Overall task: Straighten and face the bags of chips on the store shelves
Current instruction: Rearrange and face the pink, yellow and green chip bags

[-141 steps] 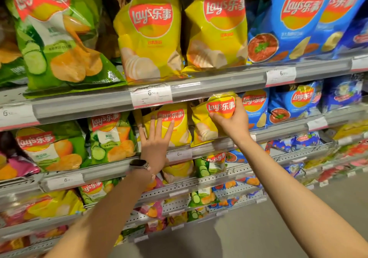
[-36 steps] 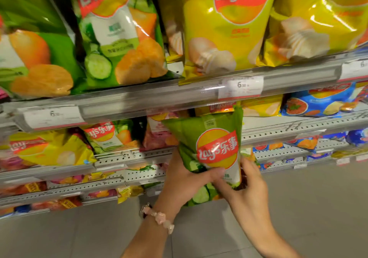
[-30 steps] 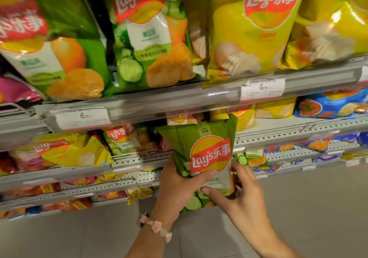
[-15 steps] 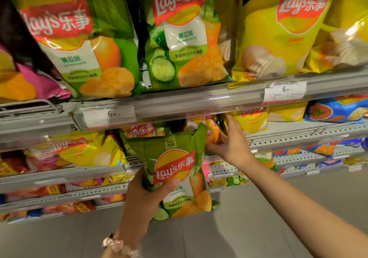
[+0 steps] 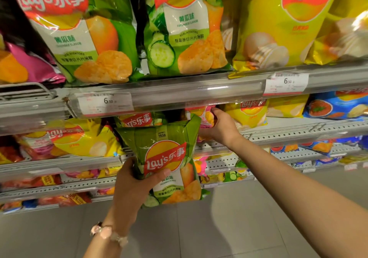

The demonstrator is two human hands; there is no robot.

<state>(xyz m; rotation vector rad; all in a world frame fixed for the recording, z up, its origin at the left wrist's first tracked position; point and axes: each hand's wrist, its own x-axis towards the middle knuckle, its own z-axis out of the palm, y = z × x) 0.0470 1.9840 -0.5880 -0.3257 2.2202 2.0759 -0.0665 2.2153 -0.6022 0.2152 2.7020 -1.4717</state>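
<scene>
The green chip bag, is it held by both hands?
No, only the left hand grips the green bag; the right hand reaches to a pink bag.

Green bag bears a red-and-yellow logo.

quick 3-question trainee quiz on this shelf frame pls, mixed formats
1. True or false: the left hand holds the small green bag clear of the shelf.
2. The right hand reaches for: A) a blue bag B) the pink bag C) a price tag.
3. Fill in: the price tag under the big yellow bag reads ___.

Key: 1 true; 2 B; 3 6.50
</scene>
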